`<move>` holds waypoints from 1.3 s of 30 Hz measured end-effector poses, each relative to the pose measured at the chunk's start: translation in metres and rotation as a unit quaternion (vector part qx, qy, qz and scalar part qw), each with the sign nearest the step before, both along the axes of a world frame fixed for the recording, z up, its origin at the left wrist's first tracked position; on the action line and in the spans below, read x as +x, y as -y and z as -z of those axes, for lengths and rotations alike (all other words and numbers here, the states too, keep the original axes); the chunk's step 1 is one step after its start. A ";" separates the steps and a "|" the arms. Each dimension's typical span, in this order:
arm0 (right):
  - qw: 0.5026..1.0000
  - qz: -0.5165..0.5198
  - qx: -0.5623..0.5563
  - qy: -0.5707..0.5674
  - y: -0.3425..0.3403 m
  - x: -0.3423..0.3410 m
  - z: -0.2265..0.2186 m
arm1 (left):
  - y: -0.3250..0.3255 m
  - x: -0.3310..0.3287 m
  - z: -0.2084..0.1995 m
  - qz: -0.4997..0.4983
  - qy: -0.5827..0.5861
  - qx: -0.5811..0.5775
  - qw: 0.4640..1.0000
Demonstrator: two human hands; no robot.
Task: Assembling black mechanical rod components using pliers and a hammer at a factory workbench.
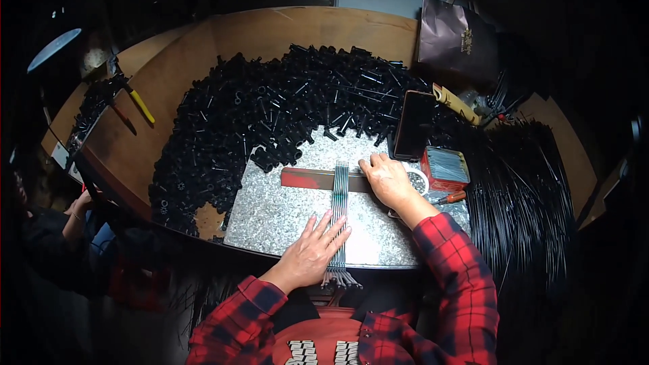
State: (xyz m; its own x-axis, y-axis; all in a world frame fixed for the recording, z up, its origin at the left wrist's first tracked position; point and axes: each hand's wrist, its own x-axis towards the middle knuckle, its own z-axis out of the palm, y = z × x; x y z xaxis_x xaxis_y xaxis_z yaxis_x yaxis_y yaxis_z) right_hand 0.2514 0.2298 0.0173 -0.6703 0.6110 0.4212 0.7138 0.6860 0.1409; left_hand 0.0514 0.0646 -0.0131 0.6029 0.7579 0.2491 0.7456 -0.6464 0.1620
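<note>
A row of thin, straight dark rods [341, 196] lies side by side on the speckled stone slab [263, 220], crossing a flat red-brown bar [303, 178]. The rods' near ends, with darker tips, stick out past the slab's front edge. My left hand [312, 253] rests palm down with fingers spread, its fingertips on the rods. At the bar's right end, my right hand [389, 181] has its fingers bent over the bar; the thumb is hidden. A white ring-shaped roll [420, 180] sits beside my right wrist, partly covered by it.
Small black tubular parts [284, 94] are heaped behind and left of the slab. A phone [414, 125] stands upright near a red box [445, 167] and an orange-handled tool [451, 197]. Long black rods [517, 203] hang at right. Yellow-handled pliers [142, 106] rest on the left wall.
</note>
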 end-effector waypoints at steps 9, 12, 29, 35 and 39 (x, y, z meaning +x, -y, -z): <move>0.999 0.004 0.037 0.007 0.000 0.001 0.000 | 0.001 0.002 -0.004 0.004 0.010 -0.002 1.000; 1.000 0.002 0.027 0.007 0.001 0.001 -0.002 | 0.001 0.002 -0.004 0.002 0.009 -0.004 1.000; 1.000 0.007 0.008 -0.009 -0.002 0.002 0.002 | 0.002 0.002 -0.004 0.001 0.006 -0.005 1.000; 0.999 0.013 0.031 -0.006 -0.002 0.002 0.002 | 0.000 0.002 -0.003 0.003 0.013 -0.003 1.000; 0.999 0.015 0.028 -0.006 -0.002 0.003 0.003 | 0.001 0.004 -0.005 0.004 0.036 -0.008 0.999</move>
